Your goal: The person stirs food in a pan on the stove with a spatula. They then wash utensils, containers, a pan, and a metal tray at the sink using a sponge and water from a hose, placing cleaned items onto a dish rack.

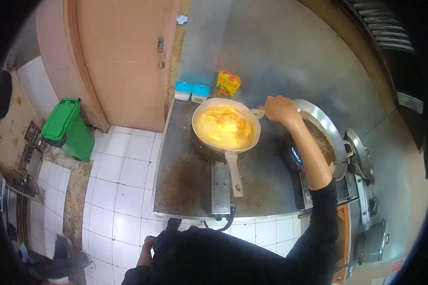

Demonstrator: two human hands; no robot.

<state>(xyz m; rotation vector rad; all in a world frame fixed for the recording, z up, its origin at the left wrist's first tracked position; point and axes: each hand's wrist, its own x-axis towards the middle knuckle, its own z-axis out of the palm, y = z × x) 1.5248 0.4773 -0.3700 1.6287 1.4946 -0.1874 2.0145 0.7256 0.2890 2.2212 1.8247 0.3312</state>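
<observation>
My right hand is closed around a pale utensil at the right rim of a light-coloured pan. The utensil's far end is hard to make out, so its exact kind is unclear. Inside the pan is a yellow, liquid-looking food with chunks. The pan's beige handle points toward me. Low beside my dark clothing hangs my left hand, partly hidden, its fingers not clear enough to read.
Under my right forearm, a large metal wok with dark contents sits over a blue flame. Blue-lidded containers and a yellow packet stand behind the pan. A green bin stands left, near a closed door. Another person shows lower left.
</observation>
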